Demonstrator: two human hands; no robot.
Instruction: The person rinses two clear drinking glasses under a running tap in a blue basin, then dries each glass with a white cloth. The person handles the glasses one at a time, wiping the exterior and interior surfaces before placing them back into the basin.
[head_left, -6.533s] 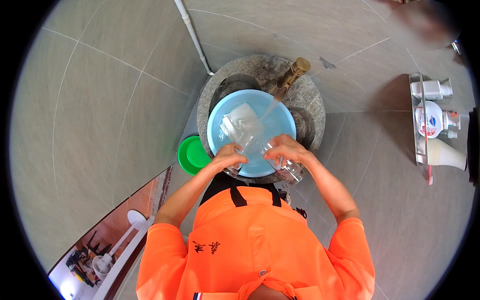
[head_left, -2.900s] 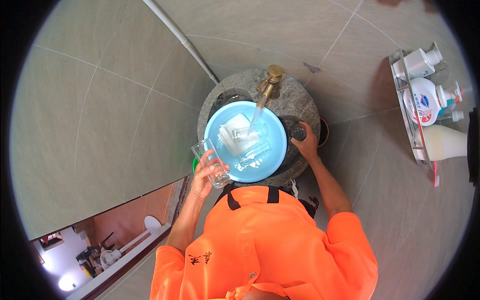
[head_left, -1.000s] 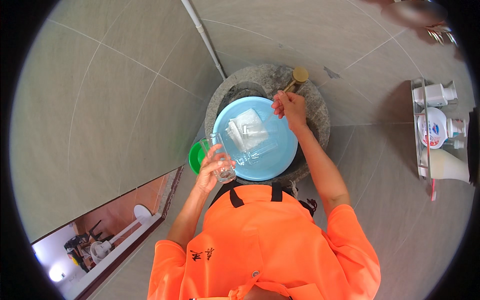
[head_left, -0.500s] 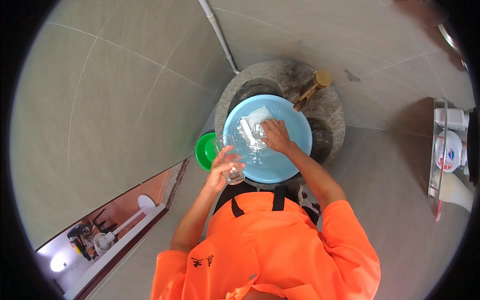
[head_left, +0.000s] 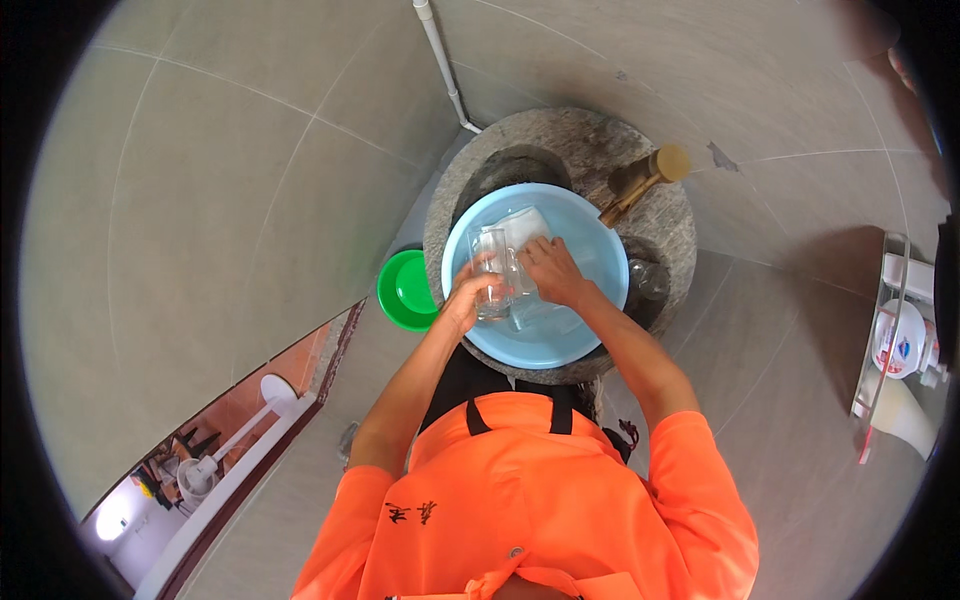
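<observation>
Fingers (head_left: 487,281) of the left hand (head_left: 466,298) clamped round the side of 1 clear glass tumbler (head_left: 495,266). Low grip, probably to leave the mouth free. Tumbler is over the left half of the blue basin (head_left: 598,305), mouth pointing away from the wearer, long axis near fore-aft, top leaning slightly left. Right hand (head_left: 553,272): fingers bent, by the white cloth (head_left: 524,224); can't tell if they grip anything. Basin sits on the stone sink (head_left: 600,135), spout of brass tap (head_left: 640,190) by its rim, presumably for filling.
</observation>
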